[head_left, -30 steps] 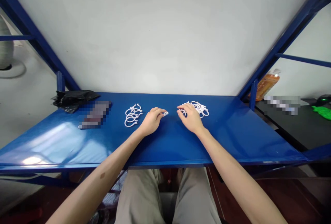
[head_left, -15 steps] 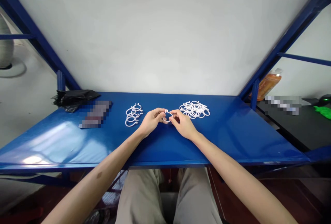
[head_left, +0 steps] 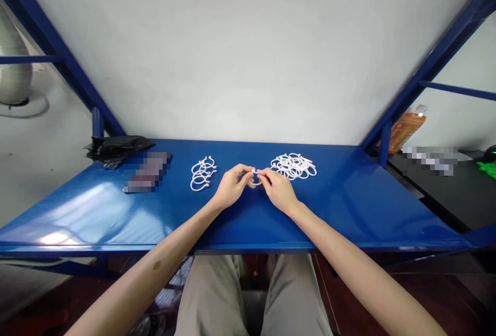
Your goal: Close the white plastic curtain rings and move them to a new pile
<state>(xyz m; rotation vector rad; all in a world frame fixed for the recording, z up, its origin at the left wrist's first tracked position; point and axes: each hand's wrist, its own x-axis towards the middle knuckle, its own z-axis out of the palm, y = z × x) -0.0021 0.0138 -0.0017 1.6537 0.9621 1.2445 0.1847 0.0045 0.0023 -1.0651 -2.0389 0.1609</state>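
Since a second ago my right hand (head_left: 279,191) has left the right pile of rings (head_left: 293,165) and met my left hand (head_left: 231,187) at mid-table, a white ring (head_left: 254,177) now pinched between both sets of fingertips, just above the blue table (head_left: 349,207). Both hands are closed narrowly on it, one at each side. I judge the ring's open ends point up and away from me, near my thumbs; it has no real long axis, only its plane, roughly facing me. To work it well I keep the grip close to the ends and press evenly. The left group of rings (head_left: 202,173) lies near my left hand.
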